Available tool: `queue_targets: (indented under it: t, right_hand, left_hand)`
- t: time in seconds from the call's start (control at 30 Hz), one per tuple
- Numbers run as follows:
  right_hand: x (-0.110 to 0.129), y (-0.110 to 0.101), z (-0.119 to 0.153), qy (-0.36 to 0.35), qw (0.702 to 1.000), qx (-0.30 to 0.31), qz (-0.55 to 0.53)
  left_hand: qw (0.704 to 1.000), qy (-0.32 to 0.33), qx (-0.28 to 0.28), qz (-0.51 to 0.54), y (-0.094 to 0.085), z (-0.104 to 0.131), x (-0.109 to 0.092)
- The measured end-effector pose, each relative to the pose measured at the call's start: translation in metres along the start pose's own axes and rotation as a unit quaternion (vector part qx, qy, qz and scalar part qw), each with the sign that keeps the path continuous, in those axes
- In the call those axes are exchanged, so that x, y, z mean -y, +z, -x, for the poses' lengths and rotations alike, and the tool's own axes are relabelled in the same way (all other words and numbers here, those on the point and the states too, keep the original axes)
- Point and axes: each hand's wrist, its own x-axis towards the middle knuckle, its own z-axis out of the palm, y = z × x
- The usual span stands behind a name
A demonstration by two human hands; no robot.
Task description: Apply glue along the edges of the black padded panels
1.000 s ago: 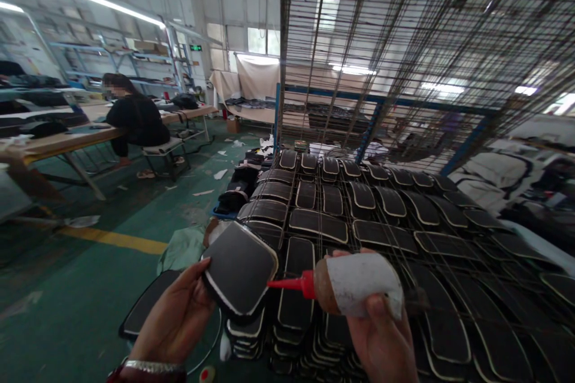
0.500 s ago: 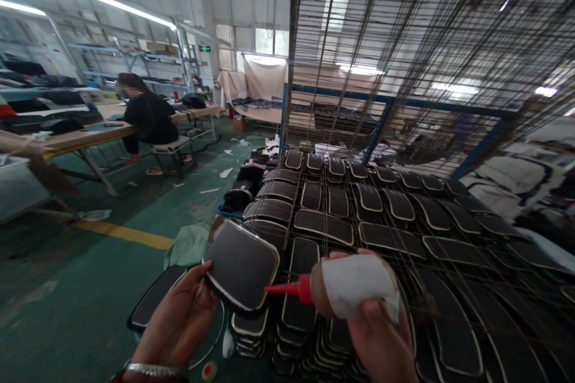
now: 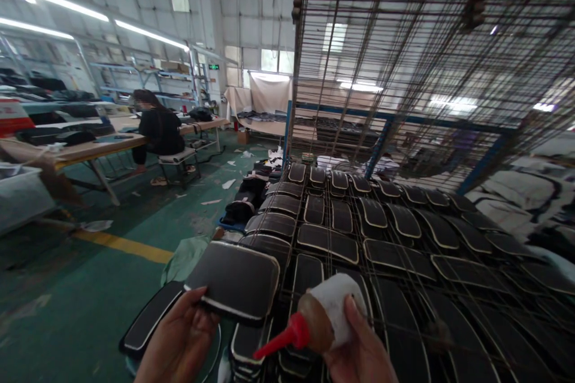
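Note:
My left hand [image 3: 182, 329] pinches the left edge of a dark, rounded panel [image 3: 236, 280] with a pale line along its rim. Wrapped in my right hand [image 3: 359, 344] is a squeeze bottle [image 3: 321, 326] with a white band round its body and a red nozzle. The nozzle points left and down, just below the panel and apart from it. Another dark panel [image 3: 153, 317] with a pale rim lies at lower left, behind my left hand. Below the held panel, more pale-edged panels [image 3: 251, 341] are stacked.
Rows of similar panels lie on a wire rack [image 3: 327, 242], and raised wire grids [image 3: 404, 30] slant over it. A green cloth [image 3: 188, 257] is on the floor at left. Farther back, a seated person [image 3: 159, 125] is at a long table [image 3: 76, 152]. Paper scraps litter the floor.
The nozzle tip has left the panel's right edge and dropped lower. My right hand and the bottle moved left and down. The panel has turned and lies flatter; the whole view shifted slightly.

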Motion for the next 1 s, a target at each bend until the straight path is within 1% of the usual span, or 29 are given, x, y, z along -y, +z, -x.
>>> queue_targets:
  t: [0.03, 0.07, 0.1, 0.17, 0.23, 0.33, 0.43, 0.53, 0.63, 0.7, 0.77, 0.8, 0.83, 0.9, 0.93, 0.97, 1.0]
  right_hand:
    - [0.004, 0.007, -0.003, 0.025, 0.999, -0.021, -0.032]
    - [0.011, 0.015, -0.005, 0.033, 0.997, -0.04, -0.063]
    - [0.02, 0.024, -0.008, 0.024, 0.994, -0.054, -0.089]
    - [0.043, 0.044, -0.011, -0.021, 0.992, -0.043, -0.118]
    - [0.069, 0.063, -0.013, -0.078, 0.988, -0.004, -0.13]
    - [0.109, 0.084, -0.015, -0.181, 0.973, 0.027, -0.142]
    - [0.135, 0.094, -0.014, -0.258, 0.957, 0.036, -0.129]
    - [0.142, 0.091, -0.012, -0.288, 0.951, 0.031, -0.111]
    - [0.129, 0.078, -0.007, -0.272, 0.958, 0.005, -0.091]
    - [0.111, 0.064, -0.002, -0.251, 0.965, -0.011, -0.081]
    - [0.088, 0.046, 0.002, -0.208, 0.975, -0.023, -0.078]
    - [0.074, 0.036, 0.004, -0.166, 0.983, -0.029, -0.078]
    - [0.058, 0.027, 0.004, -0.104, 0.992, -0.026, -0.073]
    - [0.025, 0.011, 0.004, 0.017, 0.998, 0.017, -0.052]
    - [0.008, 0.006, 0.002, 0.052, 0.997, 0.037, -0.048]
    - [-0.008, 0.002, 0.0, 0.065, 0.995, 0.048, -0.056]
    - [-0.023, 0.0, -0.003, 0.057, 0.995, 0.048, -0.073]
  left_hand:
    - [1.0, 0.004, -0.008, 0.007, -0.001, -0.001, 0.001]
    - [1.0, 0.007, -0.014, 0.013, -0.002, -0.002, 0.002]
    - [1.0, 0.011, -0.014, 0.017, -0.003, -0.003, 0.003]
    - [0.999, 0.022, -0.012, 0.022, -0.003, -0.004, 0.005]
    - [0.999, 0.029, -0.011, 0.026, -0.003, -0.005, 0.007]
    - [0.999, 0.018, -0.003, 0.03, -0.003, -0.008, 0.011]
    - [1.0, -0.002, 0.012, 0.028, -0.003, -0.013, 0.016]
    - [0.999, -0.012, 0.022, 0.029, 0.001, -0.019, 0.022]
    - [0.999, -0.016, 0.036, 0.028, 0.008, -0.024, 0.029]
    - [0.998, -0.023, 0.045, 0.03, 0.015, -0.026, 0.034]
    - [0.997, -0.034, 0.052, 0.047, 0.024, -0.027, 0.039]
    - [0.996, -0.038, 0.053, 0.059, 0.029, -0.027, 0.043]
    - [0.995, -0.04, 0.056, 0.071, 0.035, -0.026, 0.047]
    - [0.993, -0.049, 0.071, 0.084, 0.047, -0.025, 0.057]
    - [0.992, -0.057, 0.079, 0.082, 0.052, -0.024, 0.063]
    - [0.991, -0.067, 0.088, 0.071, 0.056, -0.023, 0.069]
    - [0.991, -0.085, 0.094, 0.051, 0.059, -0.022, 0.076]
